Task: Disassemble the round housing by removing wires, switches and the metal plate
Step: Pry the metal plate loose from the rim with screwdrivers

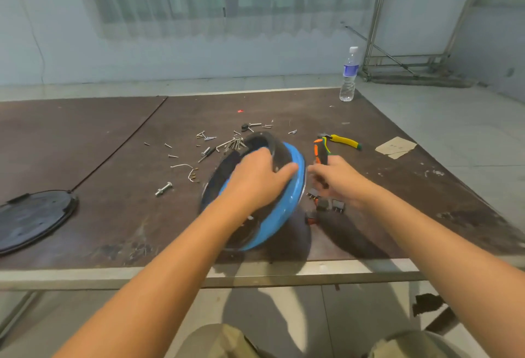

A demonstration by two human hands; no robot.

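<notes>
Screws (227,143) crowd behind housing (279,210); left tabletop (85,136) open.

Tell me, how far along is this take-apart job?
Well underway. Done: a black cover lies aside, screws are scattered, and a few switches sit by the right hand. In hand: the left hand grips the tilted housing; the right is too blurred to read. Left: whether wires or the plate remain inside is hidden.

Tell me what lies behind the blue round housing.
Behind the round housing, loose screws and a small black part lie scattered on the table. The housing and the left hand gripping it hide whatever lies right against its far side.
</notes>
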